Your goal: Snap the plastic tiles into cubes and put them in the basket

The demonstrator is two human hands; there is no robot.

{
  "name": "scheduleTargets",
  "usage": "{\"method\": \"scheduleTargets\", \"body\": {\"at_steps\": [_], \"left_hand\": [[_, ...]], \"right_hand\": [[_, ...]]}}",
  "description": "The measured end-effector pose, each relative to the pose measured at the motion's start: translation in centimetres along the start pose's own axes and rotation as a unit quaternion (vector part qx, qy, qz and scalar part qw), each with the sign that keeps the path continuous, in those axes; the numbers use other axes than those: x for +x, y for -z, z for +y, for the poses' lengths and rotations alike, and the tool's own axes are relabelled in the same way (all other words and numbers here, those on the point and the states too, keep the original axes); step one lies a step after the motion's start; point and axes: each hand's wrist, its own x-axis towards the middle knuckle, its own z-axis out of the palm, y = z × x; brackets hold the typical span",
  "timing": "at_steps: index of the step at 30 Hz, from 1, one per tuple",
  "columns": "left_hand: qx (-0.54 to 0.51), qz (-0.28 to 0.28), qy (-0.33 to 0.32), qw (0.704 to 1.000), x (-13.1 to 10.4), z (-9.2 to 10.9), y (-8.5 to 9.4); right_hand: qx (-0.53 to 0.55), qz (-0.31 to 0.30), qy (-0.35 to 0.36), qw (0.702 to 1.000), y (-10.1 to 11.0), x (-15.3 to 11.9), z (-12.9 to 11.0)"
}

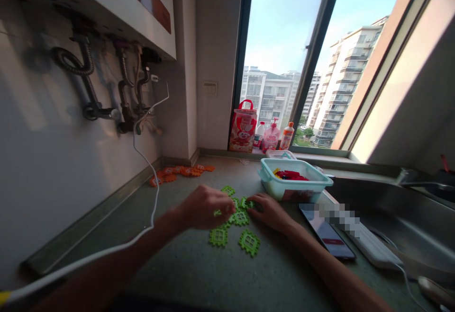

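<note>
Green plastic interlocking tiles with notched edges and window-like cutouts lie in a loose group on the grey countertop (185, 264). My left hand (208, 207) is curled over the group's left side, closed, with bits of green showing at its fingers. From the right, my right hand (268, 210) pinches the edge of a green tile (244, 202); its fingertips are partly blurred. Between the hands lies another green tile (241, 217). Nearer to me are two separate ones, a left tile (218, 237) and a right tile (249, 242).
Orange tiles (188, 171) lie by the back wall. A pale blue tub (302, 193) holds red and yellow pieces. To the right are a phone (329, 236), a white power strip (377, 245) and a sink (426, 217). A white cable (155, 198) crosses above my left forearm.
</note>
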Motion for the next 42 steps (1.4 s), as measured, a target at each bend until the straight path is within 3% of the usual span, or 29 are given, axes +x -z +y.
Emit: {"method": "scheduleTargets", "body": {"at_steps": [5,9,16,22,27,31,36,42], "left_hand": [[-0.05,-0.035,0.123,0.991,-0.7,-6.8,-1.0],[-0.086,-0.1,0.125,0.983,-2.4,-9.0,-2.5],[-0.033,-0.116,0.162,0.979,-2.3,-8.6,-1.1],[-0.025,-0.131,0.202,0.97,-2.5,-9.3,-1.5],[0.033,-0.087,0.257,0.962,-2.8,-8.8,-0.6],[0.005,-0.05,0.229,0.972,-2.4,-7.5,0.0],[-0.092,-0.08,0.207,0.971,-1.5,-5.7,-1.1],[-0.085,-0.093,0.209,0.97,-0.9,-5.0,-2.1]], "right_hand": [[-0.004,-0.007,-0.003,1.0,0.3,0.1,-0.1],[-0.023,0.009,-0.016,1.0,0.8,0.2,-0.3],[0.022,0.071,-0.017,0.997,0.9,0.8,-0.6],[0.128,0.004,0.029,0.991,-1.3,3.5,-0.7],[0.101,-0.041,0.016,0.994,-2.0,4.9,-0.7],[0.073,-0.045,0.035,0.996,-2.0,4.9,-1.1],[0.047,-0.05,0.021,0.997,-2.2,5.2,-1.9],[0.001,-0.027,0.001,1.0,-1.7,5.2,-1.5]]}}
